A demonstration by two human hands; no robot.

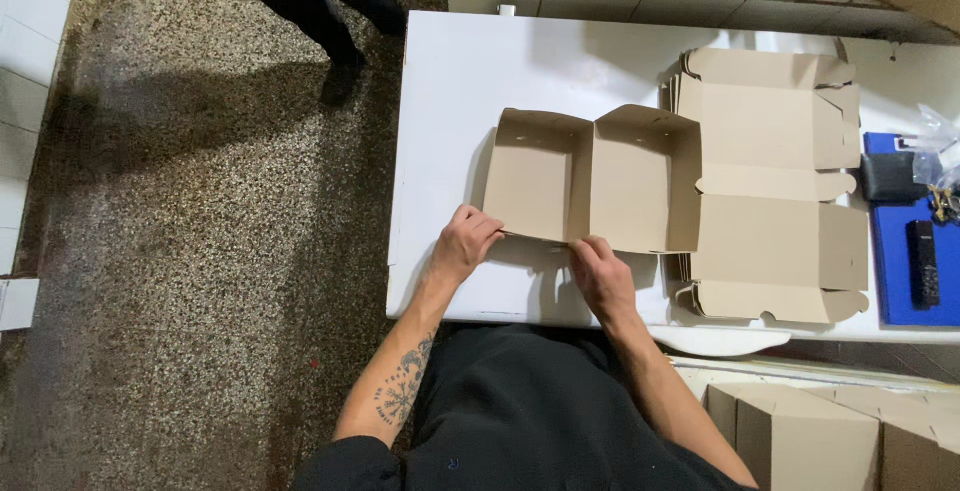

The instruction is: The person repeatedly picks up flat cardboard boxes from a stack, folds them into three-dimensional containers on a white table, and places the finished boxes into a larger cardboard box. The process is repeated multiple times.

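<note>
On the white table (450,101), just ahead of the person's body, lies a half-formed brown cardboard box (590,176) with two open compartments side by side. Its long axis runs left to right across the person's front, and its near edge is the one the hands meet. At the left, the left hand (462,244) is curled at the near left corner of the box, fingers and thumb pinched on the cardboard edge there. Further right, the right hand (600,273) sits at the near edge about where the fold between the two compartments comes down; its fingers (588,247) press or pinch the edge, though how tightly cannot be told. Both hands touch the box from the near side, so the box extends away from them and rightward past the right hand. Just right of the box, touching or overlapping it, rests a stack of flat unfolded box blanks (775,181). At the far right lies a blue mat (895,281) with small dark objects on it.
</note>
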